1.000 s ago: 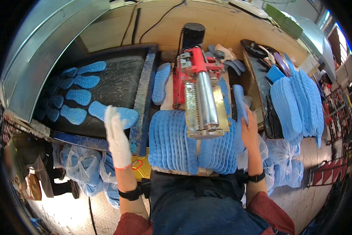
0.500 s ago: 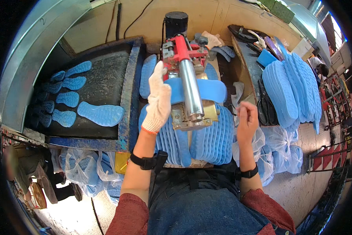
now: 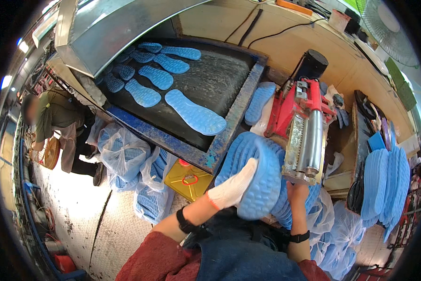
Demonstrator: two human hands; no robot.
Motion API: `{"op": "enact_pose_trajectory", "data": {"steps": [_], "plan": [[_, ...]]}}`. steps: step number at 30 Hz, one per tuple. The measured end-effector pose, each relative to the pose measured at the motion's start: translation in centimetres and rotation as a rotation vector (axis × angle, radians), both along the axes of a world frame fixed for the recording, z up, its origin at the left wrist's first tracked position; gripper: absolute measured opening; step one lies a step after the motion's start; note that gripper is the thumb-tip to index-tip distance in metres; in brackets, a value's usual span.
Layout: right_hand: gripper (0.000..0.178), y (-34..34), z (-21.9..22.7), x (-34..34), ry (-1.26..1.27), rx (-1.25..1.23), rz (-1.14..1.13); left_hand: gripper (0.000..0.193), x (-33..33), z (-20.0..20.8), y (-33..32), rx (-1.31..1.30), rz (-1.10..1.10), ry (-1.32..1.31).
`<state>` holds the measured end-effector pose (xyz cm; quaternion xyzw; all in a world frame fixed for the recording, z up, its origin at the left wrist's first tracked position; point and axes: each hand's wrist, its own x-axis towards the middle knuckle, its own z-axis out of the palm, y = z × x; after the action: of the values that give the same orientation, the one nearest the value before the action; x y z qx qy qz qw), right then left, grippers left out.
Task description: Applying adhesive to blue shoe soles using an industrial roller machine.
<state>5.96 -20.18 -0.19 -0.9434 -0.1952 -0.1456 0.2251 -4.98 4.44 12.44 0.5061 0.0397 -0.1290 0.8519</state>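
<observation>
A white knitted glove covers my left hand (image 3: 236, 187), which is closed on the side of a bumpy light-blue shoe sole (image 3: 266, 185). The sole is tilted up in front of rows of similar soles (image 3: 236, 152), left of the red press (image 3: 281, 112). Bare, my right hand (image 3: 297, 190) is low at the near end of the press's shiny metal cylinder (image 3: 310, 145), beside the stacked soles. The press hides part of its fingers, so its grip does not show.
At left, a blue-framed black bed (image 3: 259, 75) carries several blue soles under a metal hood (image 3: 126, 23). More soles (image 3: 379, 180) are stacked on the right-hand bench. Bagged soles (image 3: 124, 152) and a yellow can (image 3: 187, 180) stand below. Another person (image 3: 63, 122) is far left.
The view has swung left. My left hand has left the press's side and now grips a sole. My right hand has moved in under the cylinder's near end.
</observation>
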Motion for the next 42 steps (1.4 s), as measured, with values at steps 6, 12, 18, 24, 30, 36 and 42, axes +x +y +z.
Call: {"op": "enact_pose_trajectory", "data": {"steps": [6, 12, 18, 24, 30, 36, 42], "plan": [[0.035, -0.2, 1.0, -0.1, 0.187, -0.062, -0.055, 0.063, 0.4, 3.4, 3.9, -0.614, 0.329, -0.038], [0.032, -0.6, 0.9, 0.2, 0.177, -0.112, -0.048, 0.05, 10.5, 1.4, 15.0, 0.945, 0.777, -0.148], [0.034, -3.0, -1.9, 1.7, 0.151, -0.03, 0.018, 0.061, 17.1, -1.1, 20.8, 0.333, 1.068, 0.273], [0.037, -4.9, 1.9, 0.9, 0.543, 0.993, 0.039, 0.052, 13.3, 1.1, 19.8, 0.89, 0.892, 0.132], [0.04, -6.8, 12.2, 3.3, -0.177, 0.362, 0.055, 0.056, 9.2, 3.8, 6.8, 0.214, 0.687, -0.34], [0.05, -3.3, 16.7, 4.6, -0.314, 0.098, 0.237, 0.071, 11.3, 6.8, -4.2, 0.092, 0.425, -0.728], [0.041, -4.2, 14.2, 0.9, 0.003, 0.883, 0.234, 0.07, 14.5, 5.2, -3.8, 0.245, 0.273, -0.461]]}}
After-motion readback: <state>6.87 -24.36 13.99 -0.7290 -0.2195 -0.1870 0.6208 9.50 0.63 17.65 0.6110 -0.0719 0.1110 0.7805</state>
